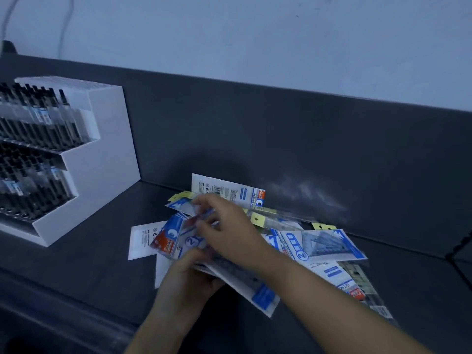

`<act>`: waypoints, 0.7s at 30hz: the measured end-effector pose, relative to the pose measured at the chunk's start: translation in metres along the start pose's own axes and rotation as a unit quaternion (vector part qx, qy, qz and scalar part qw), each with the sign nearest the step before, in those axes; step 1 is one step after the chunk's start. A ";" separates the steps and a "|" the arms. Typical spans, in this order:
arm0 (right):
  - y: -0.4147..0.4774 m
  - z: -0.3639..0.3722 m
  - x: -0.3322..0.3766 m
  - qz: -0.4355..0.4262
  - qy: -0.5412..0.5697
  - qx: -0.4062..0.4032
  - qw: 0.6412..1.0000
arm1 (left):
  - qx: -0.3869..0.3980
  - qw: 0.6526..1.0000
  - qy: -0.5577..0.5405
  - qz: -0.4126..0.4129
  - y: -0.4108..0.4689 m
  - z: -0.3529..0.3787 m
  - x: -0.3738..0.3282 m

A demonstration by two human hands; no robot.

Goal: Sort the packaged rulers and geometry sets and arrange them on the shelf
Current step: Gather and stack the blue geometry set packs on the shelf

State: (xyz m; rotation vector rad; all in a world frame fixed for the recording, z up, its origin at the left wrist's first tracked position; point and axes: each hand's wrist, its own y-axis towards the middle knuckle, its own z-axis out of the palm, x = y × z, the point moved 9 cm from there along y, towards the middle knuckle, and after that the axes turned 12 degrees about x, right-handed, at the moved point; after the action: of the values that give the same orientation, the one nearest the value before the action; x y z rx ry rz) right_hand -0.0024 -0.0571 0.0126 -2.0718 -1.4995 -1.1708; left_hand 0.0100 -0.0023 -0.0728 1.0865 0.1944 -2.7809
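1. Wall (255, 34): pale, smooth, faintly marked; two thin cables hanging at upper left.
2. Back panel (306, 136): dark grey, matte, flat, with a dull smeared sheen at right.
3. Shelf (97, 256): same dark matte surface, bearing everything below.
4. Display stand (102, 180): white, boxy, stepped in tiers, at left and well apart from the packets; filled with rows of slim dark pens (33, 123) in clear sleeves.
5. Pile of packets (324, 244): flat, glossy plastic sleeves with blue, white and red printed cards, loosely fanned and overlapping at shelf centre, against the back panel; triangular set squares visible through the film; one packet (224, 190) leaning upright on the panel, another white-backed packet (143, 238) lying face down at left.
6. Right hand (229, 226): reaching across the pile, partly hiding it; fingers curled, pinching a clear packet (189, 208), blurred.
7. Left hand (189, 277): below, gripping a bundle of packets (258, 290) from beneath, thumb on top.
8. Hang tabs (256, 219): small, yellow, punched.
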 end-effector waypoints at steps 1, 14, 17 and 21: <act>-0.003 0.003 -0.004 0.004 0.089 0.044 0.995 | -0.034 0.999 0.019 0.008 0.000 -0.007 -0.001; -0.106 -0.125 -0.159 0.373 -0.273 0.191 0.866 | -0.144 0.987 -0.065 -0.005 -0.004 -0.036 -0.013; -0.088 -0.146 -0.139 0.303 -0.256 0.063 0.916 | -0.184 0.981 -0.056 0.020 -0.002 -0.047 -0.016; -0.060 -0.135 -0.057 0.121 -0.110 -0.033 0.986 | -0.237 0.968 -0.020 0.078 -0.004 -0.055 -0.022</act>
State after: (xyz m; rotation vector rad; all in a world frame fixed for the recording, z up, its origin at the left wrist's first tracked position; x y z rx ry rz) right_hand -0.1202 -0.1595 0.0393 -2.4145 -1.2633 -0.9376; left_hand 0.0618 0.0129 -0.0977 0.8774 0.6939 -2.4289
